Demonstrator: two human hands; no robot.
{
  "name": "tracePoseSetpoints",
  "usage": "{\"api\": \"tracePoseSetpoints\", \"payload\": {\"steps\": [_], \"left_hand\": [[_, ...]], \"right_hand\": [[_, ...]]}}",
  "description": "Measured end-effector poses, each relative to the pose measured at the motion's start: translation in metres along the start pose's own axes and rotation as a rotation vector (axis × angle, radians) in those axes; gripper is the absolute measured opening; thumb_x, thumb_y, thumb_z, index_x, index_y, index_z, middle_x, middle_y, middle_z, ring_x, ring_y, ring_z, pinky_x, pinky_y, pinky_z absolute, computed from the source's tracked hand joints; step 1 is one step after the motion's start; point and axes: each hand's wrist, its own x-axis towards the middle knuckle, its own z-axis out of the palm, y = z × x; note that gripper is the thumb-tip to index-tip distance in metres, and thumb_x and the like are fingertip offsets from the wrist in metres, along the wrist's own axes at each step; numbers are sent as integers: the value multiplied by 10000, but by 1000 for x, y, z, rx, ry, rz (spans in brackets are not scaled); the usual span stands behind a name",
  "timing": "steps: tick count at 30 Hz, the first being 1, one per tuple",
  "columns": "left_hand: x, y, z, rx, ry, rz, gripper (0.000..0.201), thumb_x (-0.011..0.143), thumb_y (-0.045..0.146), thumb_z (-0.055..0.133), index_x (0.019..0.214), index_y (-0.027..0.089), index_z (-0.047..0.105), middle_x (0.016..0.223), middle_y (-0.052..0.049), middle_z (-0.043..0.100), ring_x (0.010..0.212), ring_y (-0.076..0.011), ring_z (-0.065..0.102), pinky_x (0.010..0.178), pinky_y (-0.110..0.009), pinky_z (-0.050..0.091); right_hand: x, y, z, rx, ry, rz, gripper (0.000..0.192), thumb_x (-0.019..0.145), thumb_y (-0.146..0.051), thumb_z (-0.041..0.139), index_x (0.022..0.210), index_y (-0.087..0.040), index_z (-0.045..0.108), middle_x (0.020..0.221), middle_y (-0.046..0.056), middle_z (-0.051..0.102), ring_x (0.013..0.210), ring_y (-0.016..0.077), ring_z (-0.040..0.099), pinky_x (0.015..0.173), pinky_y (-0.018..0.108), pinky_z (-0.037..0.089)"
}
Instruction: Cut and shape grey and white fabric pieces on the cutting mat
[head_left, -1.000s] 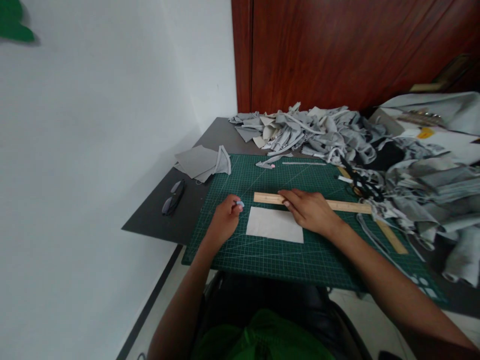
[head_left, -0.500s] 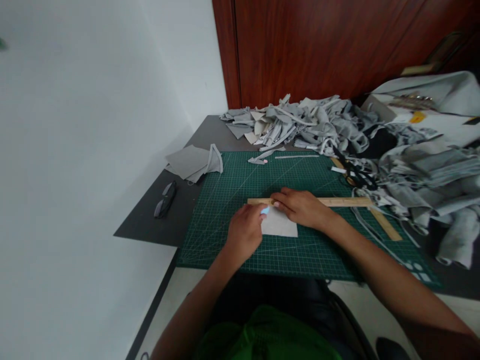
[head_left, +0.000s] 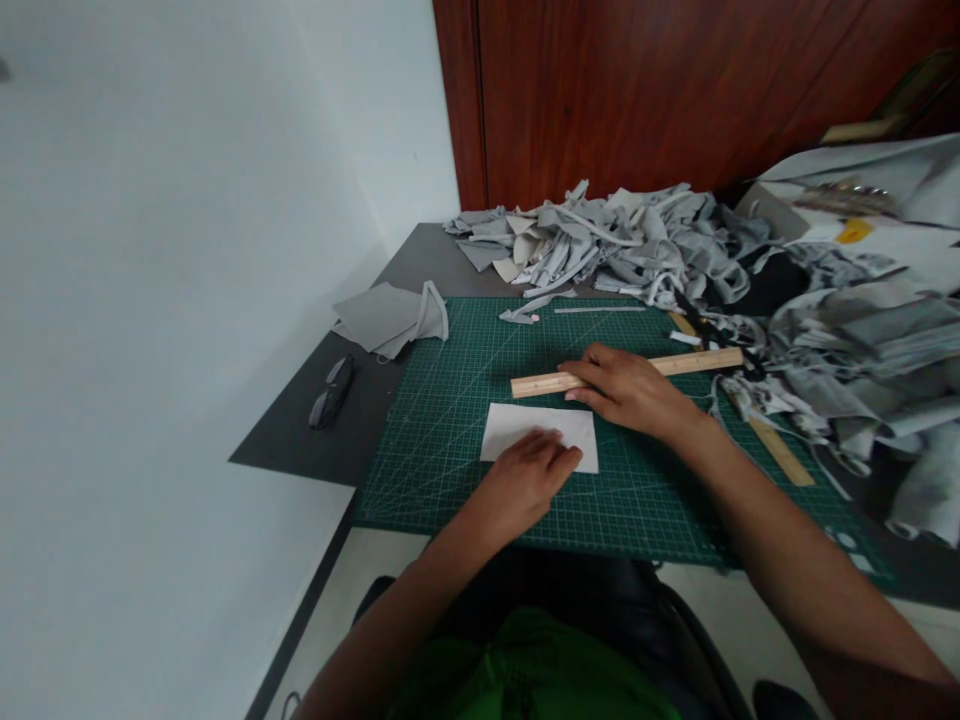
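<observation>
On the green cutting mat (head_left: 442, 400) lies a white rectangular piece (head_left: 504, 425), which could be cloth or paper. My left hand (head_left: 525, 480) rests on it with fingers bent and thumb apart; nothing shows between them, though the palm side is hidden. My right hand (head_left: 622, 385) grips a wooden ruler (head_left: 694, 362) near its left part. The ruler slants slightly up to the right, beyond the far edge of the white piece and apart from it.
Grey cloth scraps (head_left: 555, 250) pile up at the back, with more folded cloth (head_left: 870, 345) on the right. Cut grey pieces (head_left: 382, 315) and glasses (head_left: 332, 392) lie at left. A second wooden strip (head_left: 780, 450) and thin scraps (head_left: 525, 312) lie on the mat.
My right hand has moved the ruler away from me, off the white piece, and tilted it. My left hand has shifted right and nearer me; the light blue bit by its fingers no longer shows.
</observation>
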Motion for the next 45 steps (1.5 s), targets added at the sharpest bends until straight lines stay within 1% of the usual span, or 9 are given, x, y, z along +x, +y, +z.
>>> {"api": "tracePoseSetpoints", "payload": {"steps": [7, 10, 14, 16, 18, 23, 29, 36, 45], "left_hand": [[0, 9, 0, -94, -31, -80, 475, 897, -82, 443, 1321, 124, 500, 1371, -188, 665, 1424, -259, 560, 1225, -455, 442], [-1, 10, 4, -149, -14, -91, 500, 866, -88, 463, 1323, 114, 482, 1388, -200, 651, 1441, -267, 540, 1251, -459, 408], [-1, 11, 6, -165, -10, -95, 497, 862, -84, 470, 1317, 117, 464, 1427, -221, 616, 1437, -283, 544, 1250, -490, 401], [-1, 12, 6, -149, -12, -96, 477, 877, -78, 456, 1311, 120, 457, 1425, -228, 615, 1418, -287, 563, 1235, -512, 417], [0, 13, 6, -126, -5, -89, 433, 906, -62, 443, 1300, 116, 462, 1410, -233, 624, 1402, -290, 578, 1227, -513, 427], [1, 14, 4, -96, 3, -107, 408, 898, -72, 436, 1257, 117, 485, 1361, -219, 656, 1360, -288, 614, 1214, -494, 447], [2, 15, 3, -110, -10, -109, 403, 883, -50, 465, 1249, 117, 486, 1345, -204, 638, 1372, -283, 584, 1214, -493, 435], [1, 13, 8, -104, 17, -107, 453, 865, -43, 476, 1295, 100, 475, 1307, -182, 636, 1312, -288, 611, 1204, -493, 436], [2, 15, 6, -112, 29, -119, 368, 882, -26, 474, 1225, 102, 509, 1300, -192, 629, 1285, -282, 616, 1196, -472, 442]], "right_hand": [[1, -8, 9, -9, 21, -101, 472, 1106, -407, 396, 1396, -129, 643, 1034, 140, 671, 937, 296, 655, 839, 393, 507], [1, -12, 13, 27, -22, -50, 431, 1078, -407, 481, 1381, -138, 629, 1074, 139, 701, 965, 303, 681, 846, 396, 518], [1, -16, 15, 103, -157, 52, 325, 972, -417, 666, 1211, -198, 670, 1096, 102, 739, 981, 300, 715, 811, 375, 522], [1, -14, 16, 125, -223, 80, 254, 970, -418, 664, 1126, -218, 684, 1071, 81, 750, 971, 289, 725, 787, 360, 514], [1, -10, 18, 124, -246, 98, 245, 976, -429, 650, 1107, -226, 693, 1070, 80, 756, 970, 289, 728, 771, 359, 510], [1, -3, 25, 169, -198, 85, 261, 978, -421, 648, 1145, -234, 718, 1084, 89, 761, 961, 284, 726, 784, 367, 520], [0, -4, 27, 196, -210, 100, 202, 981, -385, 637, 1083, -252, 749, 979, 58, 751, 883, 255, 729, 740, 339, 511], [-1, 2, 31, 217, -226, 113, 236, 986, -450, 640, 1079, -259, 743, 989, 50, 771, 915, 260, 730, 739, 342, 503], [-2, 5, 33, 238, -210, 116, 247, 963, -454, 660, 1079, -255, 748, 1025, 62, 788, 912, 272, 745, 761, 367, 538]]}}
